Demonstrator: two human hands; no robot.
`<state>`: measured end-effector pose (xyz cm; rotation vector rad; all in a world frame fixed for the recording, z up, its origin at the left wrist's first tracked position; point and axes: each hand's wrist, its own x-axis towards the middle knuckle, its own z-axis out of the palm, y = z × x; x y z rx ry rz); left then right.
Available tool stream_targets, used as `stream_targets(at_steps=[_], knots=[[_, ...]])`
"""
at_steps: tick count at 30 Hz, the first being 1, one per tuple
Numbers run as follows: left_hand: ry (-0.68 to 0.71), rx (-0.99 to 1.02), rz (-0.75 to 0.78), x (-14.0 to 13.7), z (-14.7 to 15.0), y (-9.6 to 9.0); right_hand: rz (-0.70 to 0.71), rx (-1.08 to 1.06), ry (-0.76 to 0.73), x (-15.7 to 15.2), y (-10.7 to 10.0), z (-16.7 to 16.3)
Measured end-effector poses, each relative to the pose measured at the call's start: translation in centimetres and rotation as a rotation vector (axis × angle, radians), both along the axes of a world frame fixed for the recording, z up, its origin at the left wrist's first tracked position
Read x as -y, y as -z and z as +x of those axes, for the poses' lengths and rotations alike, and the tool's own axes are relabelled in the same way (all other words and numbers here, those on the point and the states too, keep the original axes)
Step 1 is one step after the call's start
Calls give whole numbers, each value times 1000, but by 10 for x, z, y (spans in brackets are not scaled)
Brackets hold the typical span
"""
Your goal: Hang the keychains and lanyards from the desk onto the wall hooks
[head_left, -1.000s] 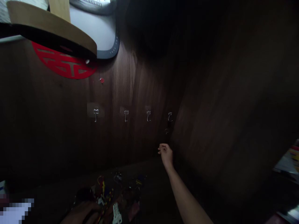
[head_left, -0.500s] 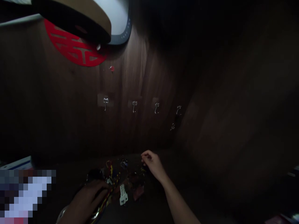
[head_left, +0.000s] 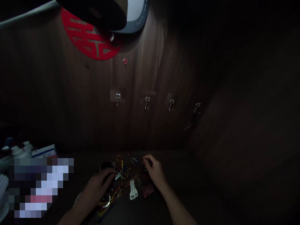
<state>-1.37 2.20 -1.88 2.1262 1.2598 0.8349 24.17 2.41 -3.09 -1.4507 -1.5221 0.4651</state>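
A pile of keys and cords lies on the dark shelf in front of me. My left hand [head_left: 99,184] reaches over its left side, fingers stretched and thumb apart, fingertips beside some small silvery keys [head_left: 119,175]. My right hand [head_left: 155,170] is at the pile's right edge with fingers bent and thumb and forefinger close together; whatever is between them is too dark to make out. Between my hands are a pale key [head_left: 133,190], a reddish pouch-like piece [head_left: 148,190] and a yellow-and-black cord [head_left: 123,181]. A bluish shiny trinket [head_left: 134,160] lies behind.
Several metal hooks [head_left: 147,102] are stuck on the dark wooden back wall. Above hang a red round paper cut-out [head_left: 97,47] and a cap-like dark object [head_left: 105,15]. White bottles [head_left: 20,152] and a box [head_left: 44,152] stand at left. A side wall rises at right.
The view has shifted, so the wall and pile appear farther right. My right hand has come in closer to the pile. My left hand's fingertips stay by the silvery keys.
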Motion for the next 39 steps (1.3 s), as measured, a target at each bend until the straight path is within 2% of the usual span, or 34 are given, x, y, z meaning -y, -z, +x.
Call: stream_targets(at_steps=[6,12,22,24,27,32,36,39], knots=[[-143,23,42,-6,-9,-2,1,191,-59,4,-5,-1],[-314,-7,29,-10,-28,-13,14,242,-64,3,-4,1],[-412,-291,119,-22,-60,-4,31,281,3,2,2,7],[-401,-286,165,-22,-60,-5,64,289,18,3,1,6],[-285,-248,236,-18,-49,-10,150,324,6,6,-3,-1],[-69,-301,261,-11,-14,-6,238,434,-145,13,-7,-20],[-94,-442,229,-10,3,3,239,499,-261,17,-5,-31],[-90,-452,224,-11,3,3,231,518,-293,19,-4,-33]])
